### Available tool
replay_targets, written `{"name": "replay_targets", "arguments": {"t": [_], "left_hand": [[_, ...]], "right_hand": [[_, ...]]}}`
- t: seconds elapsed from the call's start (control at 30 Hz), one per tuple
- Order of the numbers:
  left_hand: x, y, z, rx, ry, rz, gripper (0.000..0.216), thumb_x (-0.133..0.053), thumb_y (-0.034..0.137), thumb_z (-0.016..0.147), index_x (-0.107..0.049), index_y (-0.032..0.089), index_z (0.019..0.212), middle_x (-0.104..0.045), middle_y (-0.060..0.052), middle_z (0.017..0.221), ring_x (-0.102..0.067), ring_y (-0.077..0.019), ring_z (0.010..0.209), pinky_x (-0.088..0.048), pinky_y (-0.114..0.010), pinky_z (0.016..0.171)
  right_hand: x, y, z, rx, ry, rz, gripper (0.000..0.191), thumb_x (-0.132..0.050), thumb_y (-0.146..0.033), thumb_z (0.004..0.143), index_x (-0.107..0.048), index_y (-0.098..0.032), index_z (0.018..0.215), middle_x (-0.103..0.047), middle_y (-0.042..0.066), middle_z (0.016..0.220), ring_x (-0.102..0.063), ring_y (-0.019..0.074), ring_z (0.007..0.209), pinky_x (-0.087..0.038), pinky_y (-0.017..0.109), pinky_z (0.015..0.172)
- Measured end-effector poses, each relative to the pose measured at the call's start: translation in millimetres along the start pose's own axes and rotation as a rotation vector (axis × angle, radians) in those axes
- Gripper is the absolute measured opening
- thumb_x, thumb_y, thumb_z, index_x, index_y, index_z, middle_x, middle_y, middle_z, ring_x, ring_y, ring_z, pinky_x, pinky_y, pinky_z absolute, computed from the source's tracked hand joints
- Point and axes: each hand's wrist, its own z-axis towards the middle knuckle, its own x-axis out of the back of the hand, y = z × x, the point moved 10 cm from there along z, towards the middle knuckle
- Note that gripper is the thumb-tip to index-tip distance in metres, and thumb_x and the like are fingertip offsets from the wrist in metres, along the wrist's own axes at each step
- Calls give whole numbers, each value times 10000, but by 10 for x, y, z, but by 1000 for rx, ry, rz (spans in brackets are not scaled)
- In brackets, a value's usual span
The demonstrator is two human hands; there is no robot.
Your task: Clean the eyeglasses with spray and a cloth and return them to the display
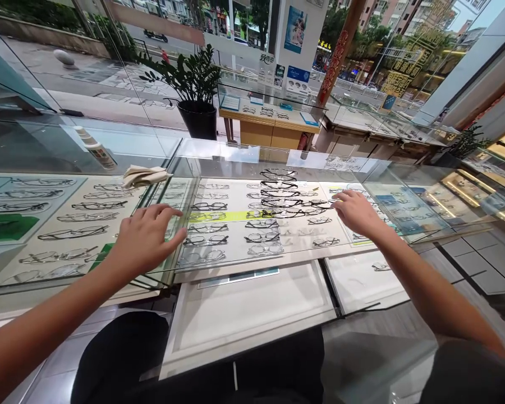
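Observation:
A column of dark-framed eyeglasses [279,193] lies on top of the glass display counter [235,163], several pairs one behind another. My left hand [147,238] hovers over the counter to their left, fingers apart and holding nothing. On the right side, my right hand [357,213] has its fingers stretched toward another pair of eyeglasses [317,206]; whether the fingertips touch that frame I cannot tell. Below the glass, more eyeglasses [206,240] are set out in rows on a white board, crossed by a yellow-green strip [235,215].
A folded cloth [145,175] and a spray bottle [95,148] rest on the left counter. White drawers [256,314] stand pulled out below the counter, close to my legs. Beyond are a potted plant [197,115] and another display table [269,120].

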Motion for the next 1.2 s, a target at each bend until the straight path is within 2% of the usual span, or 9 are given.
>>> {"name": "replay_targets", "arguments": {"t": [0.2, 0.33, 0.43, 0.53, 0.63, 0.73, 0.83, 1.0, 1.2], "left_hand": [[8, 18, -21, 0, 7, -36, 653, -337, 587, 1022, -623, 161, 1426, -572, -229, 1530, -510, -446, 1425, -459, -633, 1094], [-16, -15, -18, -1, 25, -49, 674, -332, 596, 1013, -631, 162, 1433, -577, -221, 1518, -518, -453, 1412, -460, -643, 1093], [-31, -25, -16, -12, 27, -53, 666, -338, 599, 1016, -637, 167, 1424, -582, -214, 1508, -529, -450, 1394, -465, -636, 1085], [-21, -16, -20, -18, 43, -44, 652, -341, 598, 1022, -642, 169, 1411, -589, -210, 1495, -535, -447, 1379, -464, -639, 1087], [-15, 6, -22, -16, 44, -34, 653, -341, 598, 1024, -632, 173, 1425, -586, -208, 1490, -527, -450, 1383, -472, -641, 1077], [-10, 25, -21, -6, 36, -26, 648, -340, 584, 1023, -627, 170, 1430, -579, -216, 1493, -514, -455, 1398, -472, -648, 1077], [-7, 29, -21, 4, 27, -30, 646, -342, 577, 1019, -624, 167, 1430, -576, -218, 1499, -508, -454, 1402, -466, -653, 1083], [-20, 17, -17, 9, 21, -26, 671, -321, 594, 1016, -621, 167, 1438, -564, -215, 1519, -507, -455, 1399, -463, -655, 1085], [-27, 8, -5, 8, 28, -20, 677, -309, 599, 1018, -620, 164, 1434, -567, -215, 1507, -519, -445, 1384, -469, -631, 1067]], "right_hand": [[-391, 156, 258, 30, -41, -135, 419, -474, -161, 1056, -820, -173, 1293, -709, 100, 1538, -534, 397, 1504, -410, 592, 1227], [-324, 84, 215, 5, -44, -110, 464, -458, -94, 1022, -798, -150, 1333, -725, 112, 1514, -564, 389, 1494, -430, 592, 1232], [-71, -45, -46, 56, -75, 48, 478, -439, -112, 1032, -798, -181, 1341, -729, 102, 1509, -596, 365, 1476, -453, 585, 1242], [148, -367, -535, 205, -207, 334, 438, -469, -277, 1087, -776, -228, 1395, -725, 102, 1511, -641, 324, 1439, -507, 515, 1224], [132, -697, -1025, 286, -405, 512, 441, -476, -407, 1115, -787, -244, 1382, -734, 109, 1492, -658, 311, 1418, -514, 477, 1220], [-178, -902, -1270, 325, -555, 541, 420, -489, -377, 1107, -796, -217, 1345, -745, 127, 1459, -657, 306, 1405, -512, 470, 1209], [-733, -827, -1246, 279, -619, 433, 395, -478, -265, 1070, -806, -178, 1273, -741, 162, 1432, -664, 328, 1374, -520, 506, 1183], [-1647, -285, -953, 95, -582, 176, 443, -504, -193, 1011, -776, -168, 1360, -702, 163, 1519, -619, 320, 1465, -494, 459, 1237], [-2176, 278, -484, -21, -456, 63, 570, -563, -223, 976, -666, -160, 1533, -573, 166, 1668, -397, 371, 1648, -350, 538, 1351]]}}
